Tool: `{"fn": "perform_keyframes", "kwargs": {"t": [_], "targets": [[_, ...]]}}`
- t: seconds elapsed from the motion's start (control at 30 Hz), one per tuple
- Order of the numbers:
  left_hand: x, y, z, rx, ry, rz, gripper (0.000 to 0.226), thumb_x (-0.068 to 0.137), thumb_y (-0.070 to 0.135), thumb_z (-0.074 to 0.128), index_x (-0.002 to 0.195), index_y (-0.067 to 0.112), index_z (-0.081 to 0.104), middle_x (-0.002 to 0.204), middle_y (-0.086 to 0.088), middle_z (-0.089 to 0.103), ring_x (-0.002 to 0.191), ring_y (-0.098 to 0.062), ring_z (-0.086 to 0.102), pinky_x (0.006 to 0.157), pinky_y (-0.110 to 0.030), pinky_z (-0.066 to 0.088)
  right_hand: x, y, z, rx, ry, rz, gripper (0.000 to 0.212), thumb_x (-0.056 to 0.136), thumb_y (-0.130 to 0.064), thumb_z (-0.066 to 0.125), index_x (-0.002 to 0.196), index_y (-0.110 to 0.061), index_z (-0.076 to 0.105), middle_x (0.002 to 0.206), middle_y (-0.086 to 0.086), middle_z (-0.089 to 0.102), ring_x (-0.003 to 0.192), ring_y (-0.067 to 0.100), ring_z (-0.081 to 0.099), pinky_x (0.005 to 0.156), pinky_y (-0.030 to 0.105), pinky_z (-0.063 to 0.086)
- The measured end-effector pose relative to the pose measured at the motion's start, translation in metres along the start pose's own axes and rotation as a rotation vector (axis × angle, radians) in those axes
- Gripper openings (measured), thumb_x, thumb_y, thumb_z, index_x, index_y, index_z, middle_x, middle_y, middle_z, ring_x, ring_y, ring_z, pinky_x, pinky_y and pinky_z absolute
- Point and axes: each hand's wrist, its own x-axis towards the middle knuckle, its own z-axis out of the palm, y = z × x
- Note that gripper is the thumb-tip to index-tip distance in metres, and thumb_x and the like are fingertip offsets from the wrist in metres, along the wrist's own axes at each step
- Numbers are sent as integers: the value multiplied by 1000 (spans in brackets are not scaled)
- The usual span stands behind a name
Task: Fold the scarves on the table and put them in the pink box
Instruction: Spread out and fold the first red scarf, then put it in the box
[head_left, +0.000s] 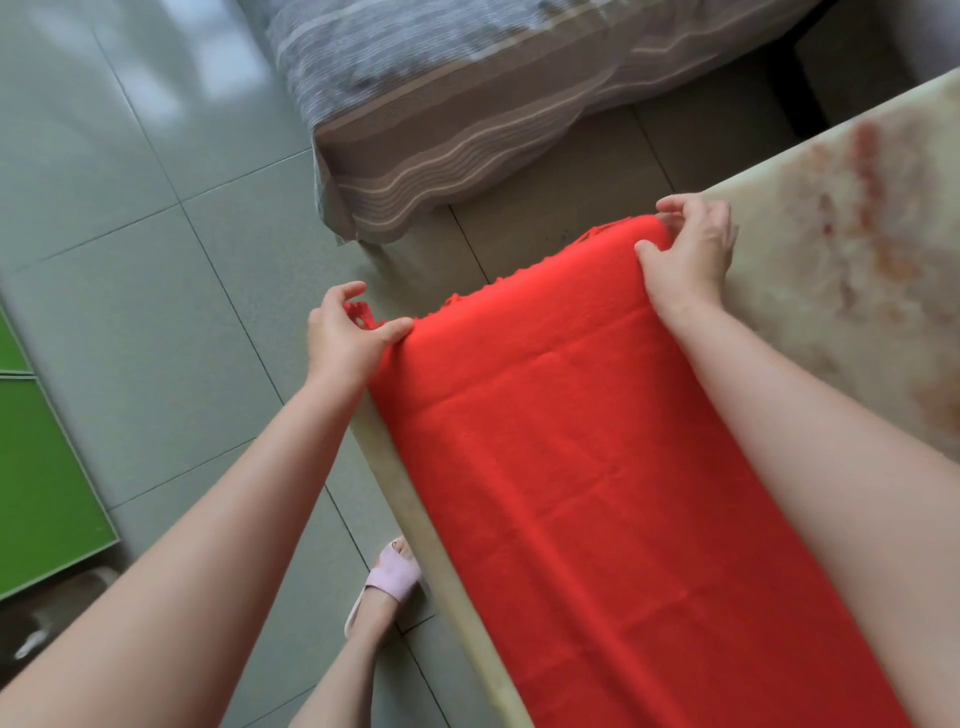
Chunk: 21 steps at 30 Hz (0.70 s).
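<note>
Red woven cloth, the scarf (597, 467), lay stretched flat along the worktop (857, 234). Its long axis ran from 5 o'clock, close to the person's body, out to 11 o'clock. The fringed short end sat at the far reach, at the worktop's outer edge, and both hands were on it.

The left hand (343, 343) held the corner at 9 o'clock, which hung out past the worktop's side over the floor (156, 260). Its thumb and curled fingers (395, 328) pinched the cloth and a tuft of fringe. The right hand (693, 254) held the other corner at 2 o'clock, thumb on top and fingers tucked over the edge, also pinching. Neither hand was spread and nothing else was held.

Since each hand already had a corner, neither was nearer. The rest of the scarf lay behind the fingers, toward 5 o'clock, so the fold would probably draw this end back along the axis to halve the length. Keeping the two corners level mattered most. No pink box was in view.
</note>
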Motion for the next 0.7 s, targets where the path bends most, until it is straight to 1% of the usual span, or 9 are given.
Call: {"fn": "perform_keyframes", "kwargs": {"t": [0.1, 0.17, 0.27, 0.33, 0.37, 0.43, 0.5, 0.6, 0.7], "targets": [[-18, 6, 9, 205, 84, 132, 58, 80, 28, 72, 132, 20, 49, 137, -12, 34, 129, -27, 31, 110, -31, 22, -35, -3, 0, -133, 27, -148, 40, 81, -17, 59, 121, -19, 56, 129, 8, 46, 120, 29, 39, 102, 36, 28], [-38, 9, 16, 243, 106, 327, 48, 82, 22, 69, 128, 19, 54, 139, -12, 35, 131, -28, 31, 111, -34, 23, -68, 3, 4, -140, -45, -248, 43, 84, -21, 59, 127, -17, 54, 134, 8, 45, 123, 30, 39, 105, 40, 28], [-78, 3, 34, 280, -6, 626, 44, 82, 11, 67, 125, 16, 59, 141, -11, 41, 132, -28, 37, 113, -38, 27, -120, 27, 8, -250, -257, -298, 57, 94, -29, 52, 146, -18, 33, 154, 7, 25, 141, 27, 21, 114, 40, 17], [-107, -9, 51, 393, -137, 765, 49, 82, 12, 66, 130, 16, 56, 147, -12, 38, 136, -29, 35, 114, -42, 27, -147, 48, 3, -318, -312, -339, 61, 98, -33, 46, 151, -21, 18, 160, 5, 9, 147, 22, 5, 117, 37, 8], [-121, -16, 59, 483, -220, 801, 53, 85, 16, 65, 135, 18, 50, 152, -13, 31, 140, -29, 29, 115, -45, 25, -158, 59, -2, -337, -316, -349, 62, 99, -34, 43, 152, -21, 15, 160, 4, 4, 147, 21, 1, 118, 35, 5], [-146, -30, 71, 718, -359, 804, 61, 92, 28, 55, 147, 24, 30, 159, -10, 6, 147, -26, 5, 119, -45, 10, -176, 83, -16, -365, -330, -323, 62, 100, -35, 41, 152, -22, 11, 160, 3, 1, 147, 18, -2, 118, 33, 1], [-165, -41, 78, 861, -382, 775, 65, 96, 35, 45, 151, 27, 11, 158, -7, -13, 146, -22, -12, 118, -42, -1, -194, 106, -33, -391, -336, -280, 61, 100, -35, 40, 152, -23, 10, 160, 2, 0, 147, 17, -3, 118, 32, -1], [-194, -52, 89, 908, -422, 796, 65, 97, 38, 42, 151, 27, 8, 158, -6, -15, 146, -22, -14, 116, -48, -1, -225, 142, -59, -387, -352, -189, 60, 100, -35, 38, 152, -23, 9, 160, 0, -1, 147, 15, -5, 119, 33, 1], [-216, -66, 106, 930, -442, 898, 67, 91, 43, 53, 149, 29, 22, 159, -8, 3, 147, -27, 0, 111, -62, 11, -244, 175, -78, -440, -411, -137, 63, 100, -42, 31, 151, -25, -2, 159, -3, -10, 146, 14, -9, 120, 35, 2]]}}
